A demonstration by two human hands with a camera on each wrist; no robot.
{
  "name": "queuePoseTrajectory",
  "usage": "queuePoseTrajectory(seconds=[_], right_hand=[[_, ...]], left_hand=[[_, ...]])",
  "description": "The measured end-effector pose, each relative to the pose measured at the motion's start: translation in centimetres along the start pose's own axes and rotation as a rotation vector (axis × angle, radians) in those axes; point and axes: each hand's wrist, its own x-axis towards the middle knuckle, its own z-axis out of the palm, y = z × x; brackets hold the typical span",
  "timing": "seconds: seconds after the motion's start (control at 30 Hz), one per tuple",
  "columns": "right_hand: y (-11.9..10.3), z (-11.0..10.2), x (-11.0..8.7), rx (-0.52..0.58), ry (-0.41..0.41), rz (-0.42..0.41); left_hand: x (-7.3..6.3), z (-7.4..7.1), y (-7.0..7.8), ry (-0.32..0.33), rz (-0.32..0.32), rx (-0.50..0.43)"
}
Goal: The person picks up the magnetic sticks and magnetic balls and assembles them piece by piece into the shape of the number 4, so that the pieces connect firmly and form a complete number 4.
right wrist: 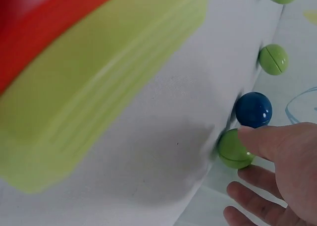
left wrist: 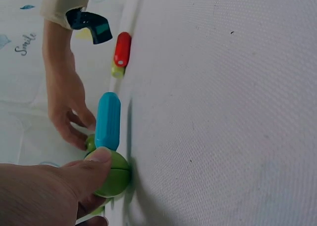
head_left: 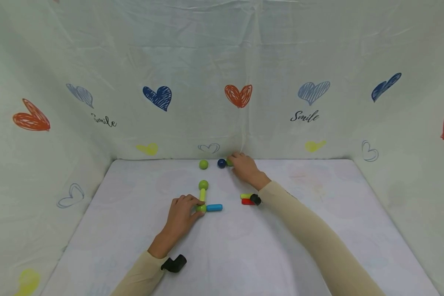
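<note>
My left hand (head_left: 182, 213) pinches a green ball (left wrist: 115, 179) between thumb and fingers. From this ball a blue rod (head_left: 214, 207) points right, and a yellow-green rod (head_left: 202, 195) runs away from me to a second green ball (head_left: 203, 184). Near the back edge, my right hand (head_left: 245, 168) reaches over another green ball (right wrist: 232, 149), thumb on one side and index finger on the other, its remaining fingers spread. Right beside that ball sits a dark blue ball (head_left: 221, 163).
Farther left along the back edge lies a loose green ball (head_left: 203, 164). A red rod (head_left: 247, 202) and a yellow-green rod (head_left: 246, 196) lie side by side under the right forearm, partly covered by its wrist camera (head_left: 255, 199). A heart-printed sheet (head_left: 192, 123) rises behind the white table (head_left: 151, 181).
</note>
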Motion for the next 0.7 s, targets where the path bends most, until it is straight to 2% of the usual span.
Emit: queuePoseTrajectory(seconds=[0.17, 0.3, 0.7], right_hand=[[-0.1, 0.0, -0.1, 0.005, 0.018, 0.024], [-0.2, -0.2, -0.5, 0.019, 0.002, 0.036], [-0.9, -0.3, -2.5, 0.053, -0.015, 0.003]], left_hand=[[0.0, 0.1, 0.0, -0.005, -0.003, 0.004], [0.1, 0.1, 0.0, -0.012, -0.003, 0.004], [0.2, 0.1, -0.2, -0.01, 0.0, 0.017]])
